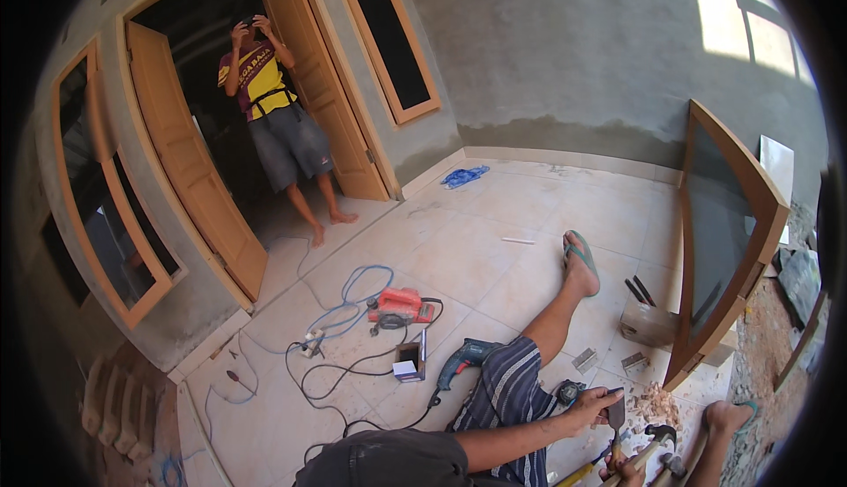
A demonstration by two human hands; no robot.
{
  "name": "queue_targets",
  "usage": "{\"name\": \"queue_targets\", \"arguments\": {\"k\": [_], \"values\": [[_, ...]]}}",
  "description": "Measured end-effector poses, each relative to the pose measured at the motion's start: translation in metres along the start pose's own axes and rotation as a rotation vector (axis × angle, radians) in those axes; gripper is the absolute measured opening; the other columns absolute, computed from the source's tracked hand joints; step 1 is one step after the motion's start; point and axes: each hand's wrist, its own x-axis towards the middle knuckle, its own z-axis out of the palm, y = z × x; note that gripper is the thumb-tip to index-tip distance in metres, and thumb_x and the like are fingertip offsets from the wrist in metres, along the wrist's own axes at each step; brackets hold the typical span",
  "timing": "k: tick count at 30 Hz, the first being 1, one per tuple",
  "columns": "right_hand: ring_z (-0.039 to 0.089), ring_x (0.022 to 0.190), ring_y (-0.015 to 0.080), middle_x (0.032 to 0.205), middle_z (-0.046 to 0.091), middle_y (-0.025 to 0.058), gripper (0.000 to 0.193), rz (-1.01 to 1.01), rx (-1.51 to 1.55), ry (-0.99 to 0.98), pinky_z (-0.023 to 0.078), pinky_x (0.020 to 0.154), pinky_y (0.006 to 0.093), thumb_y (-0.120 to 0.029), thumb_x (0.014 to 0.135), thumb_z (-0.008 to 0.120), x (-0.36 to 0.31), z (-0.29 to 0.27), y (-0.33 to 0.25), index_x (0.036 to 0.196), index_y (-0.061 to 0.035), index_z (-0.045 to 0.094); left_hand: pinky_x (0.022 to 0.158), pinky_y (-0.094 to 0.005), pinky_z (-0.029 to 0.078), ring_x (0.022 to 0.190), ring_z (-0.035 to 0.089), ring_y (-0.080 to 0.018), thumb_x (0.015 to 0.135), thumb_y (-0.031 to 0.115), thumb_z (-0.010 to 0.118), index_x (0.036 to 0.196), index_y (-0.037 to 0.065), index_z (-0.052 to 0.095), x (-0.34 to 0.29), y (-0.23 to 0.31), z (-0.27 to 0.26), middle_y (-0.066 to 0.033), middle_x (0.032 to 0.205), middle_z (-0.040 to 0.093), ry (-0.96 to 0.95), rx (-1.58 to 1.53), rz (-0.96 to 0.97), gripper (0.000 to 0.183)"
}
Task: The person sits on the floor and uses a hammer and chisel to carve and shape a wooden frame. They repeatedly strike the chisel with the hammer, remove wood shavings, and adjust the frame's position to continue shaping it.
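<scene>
My left hand (589, 409) reaches across from the lower edge, its fingers pinched on the flat dark blade of a chisel (616, 415). Below the blade, my right hand (625, 471) is closed around the chisel's yellowish handle, partly cut off by the frame's edge. Close to the right hand lie a claw hammer (660, 435) and a second hammer (675, 463). Wood shavings (658, 405) are heaped just beyond the chisel. Beside my left leg sits a dark teal power drill (466, 361). Two metal hinges (585, 361) rest on the tiles farther forward.
A wood-framed glass panel (766, 236) stands on edge at right, beside a block (648, 324). A red power tool (402, 305), a small box (409, 365) and tangled cables (340, 310) spread left. Another person (265, 90) stands in the doorway. A blue cloth (465, 176) lies near the wall.
</scene>
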Motion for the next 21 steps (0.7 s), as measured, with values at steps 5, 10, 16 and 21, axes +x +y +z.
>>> {"name": "queue_targets", "arguments": {"k": [5, 10, 16, 21], "values": [[0.070, 0.086, 0.0286, 0.099, 0.068, 0.0133, 0.040, -0.022, 0.005, 0.019, 0.061, 0.075, 0.0416, -0.006, 0.086, 0.069, 0.002, -0.001, 0.002, 0.123, 0.0079, 0.059, 0.078, -0.0300, 0.058, 0.079, 0.069, -0.0101, 0.096, 0.059, 0.069, 0.106, 0.012, 0.067, 0.006, 0.003, -0.007, -0.0005, 0.091, 0.072, 0.011, -0.020, -0.014, 0.048], [0.071, 0.089, 0.0298, 0.107, 0.069, 0.0190, 0.047, -0.035, -0.087, 0.023, 0.062, 0.071, 0.0414, -0.004, 0.086, 0.071, 0.008, -0.017, 0.007, 0.127, 0.0107, 0.056, 0.084, -0.0361, 0.057, 0.088, 0.070, -0.0199, 0.096, 0.055, 0.071, 0.109, 0.006, 0.066, 0.005, 0.019, -0.006, -0.0077, 0.099, 0.070, 0.118, -0.003, -0.042, 0.052], [0.073, 0.091, 0.0331, 0.118, 0.067, 0.0281, 0.084, -0.109, -0.166, 0.210, 0.063, 0.063, 0.0386, 0.000, 0.087, 0.074, -0.042, 0.017, -0.066, 0.155, 0.0076, 0.027, 0.098, -0.0466, 0.046, 0.110, 0.060, -0.0347, 0.083, 0.024, 0.077, 0.118, 0.000, 0.060, -0.023, 0.058, 0.054, -0.0152, 0.109, 0.064, -0.220, 1.152, 1.178, 0.046], [0.067, 0.069, 0.0190, 0.090, 0.067, 0.0106, 0.040, -0.203, -0.219, 0.183, 0.057, 0.052, 0.0304, 0.001, 0.081, 0.073, -0.036, 0.038, -0.059, 0.115, 0.0004, 0.053, 0.095, -0.0466, 0.046, 0.108, 0.064, -0.0354, 0.074, 0.012, 0.074, 0.111, 0.001, 0.061, -0.023, 0.000, 0.065, -0.0167, 0.106, 0.067, -0.759, 1.747, 0.939, 0.040]]}}
